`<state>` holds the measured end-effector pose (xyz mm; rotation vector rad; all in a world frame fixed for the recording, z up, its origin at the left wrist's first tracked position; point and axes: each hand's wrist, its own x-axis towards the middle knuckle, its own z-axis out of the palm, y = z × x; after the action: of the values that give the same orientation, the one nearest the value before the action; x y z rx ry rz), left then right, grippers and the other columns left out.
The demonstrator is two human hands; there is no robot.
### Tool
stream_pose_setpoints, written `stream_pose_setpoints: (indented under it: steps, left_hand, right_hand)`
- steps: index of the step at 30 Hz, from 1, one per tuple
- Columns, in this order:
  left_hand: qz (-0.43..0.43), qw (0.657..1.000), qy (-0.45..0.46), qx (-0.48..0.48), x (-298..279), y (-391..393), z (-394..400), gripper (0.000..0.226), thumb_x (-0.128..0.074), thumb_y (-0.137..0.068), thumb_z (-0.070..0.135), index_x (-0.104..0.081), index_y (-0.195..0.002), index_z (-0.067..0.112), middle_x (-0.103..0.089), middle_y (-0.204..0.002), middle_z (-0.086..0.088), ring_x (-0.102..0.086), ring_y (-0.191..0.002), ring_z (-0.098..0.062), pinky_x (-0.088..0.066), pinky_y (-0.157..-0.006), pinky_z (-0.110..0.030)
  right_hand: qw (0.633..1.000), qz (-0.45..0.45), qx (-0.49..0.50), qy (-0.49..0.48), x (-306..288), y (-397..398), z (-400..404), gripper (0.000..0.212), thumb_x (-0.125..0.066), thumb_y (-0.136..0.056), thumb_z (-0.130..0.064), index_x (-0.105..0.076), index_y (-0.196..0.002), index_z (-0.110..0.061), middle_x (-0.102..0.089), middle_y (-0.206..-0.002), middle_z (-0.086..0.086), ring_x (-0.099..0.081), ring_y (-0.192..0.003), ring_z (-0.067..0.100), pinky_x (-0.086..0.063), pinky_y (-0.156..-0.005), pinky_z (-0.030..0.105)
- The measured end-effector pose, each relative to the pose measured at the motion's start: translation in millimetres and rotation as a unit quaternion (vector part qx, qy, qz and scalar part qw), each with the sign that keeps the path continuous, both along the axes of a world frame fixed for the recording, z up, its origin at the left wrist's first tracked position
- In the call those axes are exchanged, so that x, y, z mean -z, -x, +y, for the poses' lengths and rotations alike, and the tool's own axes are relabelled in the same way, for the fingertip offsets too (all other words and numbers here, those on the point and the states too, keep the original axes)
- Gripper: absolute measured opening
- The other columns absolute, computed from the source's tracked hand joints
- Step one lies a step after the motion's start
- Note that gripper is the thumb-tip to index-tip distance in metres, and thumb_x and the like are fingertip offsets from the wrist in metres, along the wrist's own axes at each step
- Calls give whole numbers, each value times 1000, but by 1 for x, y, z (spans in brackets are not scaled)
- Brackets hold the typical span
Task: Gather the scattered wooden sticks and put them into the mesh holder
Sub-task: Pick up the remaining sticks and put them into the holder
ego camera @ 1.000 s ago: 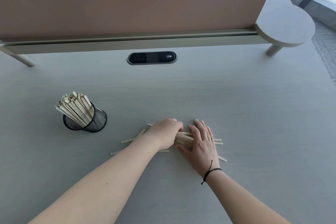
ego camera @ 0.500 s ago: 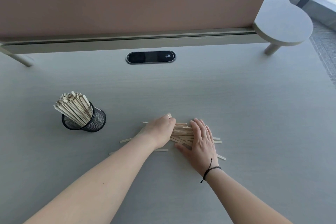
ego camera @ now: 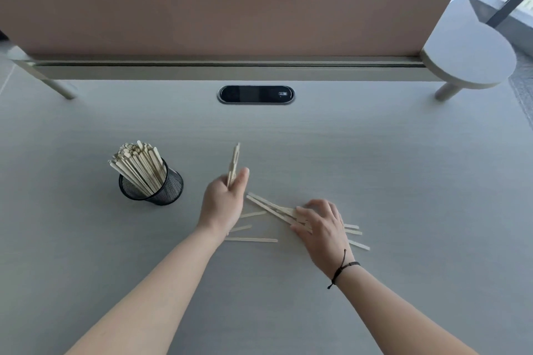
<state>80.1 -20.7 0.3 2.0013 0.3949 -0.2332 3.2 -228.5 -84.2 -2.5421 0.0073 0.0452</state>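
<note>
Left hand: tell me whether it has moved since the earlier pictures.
Yes. The left hand has lifted off the scattered wooden sticks, gripping a few, and moved away from the right hand toward the black mesh holder.

Bare forearms, black cord bracelet [ego camera: 341, 268]
</note>
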Motion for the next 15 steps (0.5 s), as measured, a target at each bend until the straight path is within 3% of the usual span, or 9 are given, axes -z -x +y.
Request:
stream_pose_setpoints:
  steps: [3, 6, 9, 12, 15]
  left_hand:
    - [47, 998, -28, -8, -2, 5, 17, 58, -59, -93, 46, -22, -56, 22, -22, -43, 8, -23, -40, -12, -23, -43, -28]
    - [57, 987, -136, 71, 7, 13, 40, 57, -69, -83, 51, -31, -55, 19, -34, -42, 9, -34, -44, -14, -27, -48, -32]
    - [74, 956, -222, 179, 16, 22, 60, 47, -83, -64, 58, -55, -83, 25, -60, -75, 16, -58, -70, -14, -42, -60, -30]
    - [107, 919, -251, 285, 25, 31, 67, 81, -89, -56, 53, -54, -123, 28, -53, -114, 8, -57, -95, -15, -45, -76, -30]
    - [93, 923, -235, 291, 34, 36, 68, 60, -89, -61, 42, -61, -112, 26, -48, -112, 8, -58, -88, -12, -47, -78, -28]
  right_hand:
    - [1000, 19, -16, 6, -6, -12, 4, 19, -79, -77, -23, -70, -93, -18, -56, -97, -1, -53, -89, 26, -45, -81, 34]
    - [996, 84, -29, 2, -14, -23, 4, 18, -77, -80, -23, -68, -93, -14, -56, -96, 0, -54, -89, 25, -46, -80, 36]
    - [992, 113, -58, 15, -21, -31, 5, 17, -73, -82, -24, -67, -94, -13, -57, -93, 1, -56, -90, 25, -47, -81, 35]
    - [986, 139, -84, 34, -27, -39, 10, 18, -69, -87, -28, -65, -99, -16, -58, -96, 1, -57, -94, 24, -46, -84, 34]
    - [979, 169, -98, 62, -31, -45, 16, 22, -64, -91, -33, -62, -107, -19, -59, -104, 0, -58, -100, 22, -46, -84, 30]
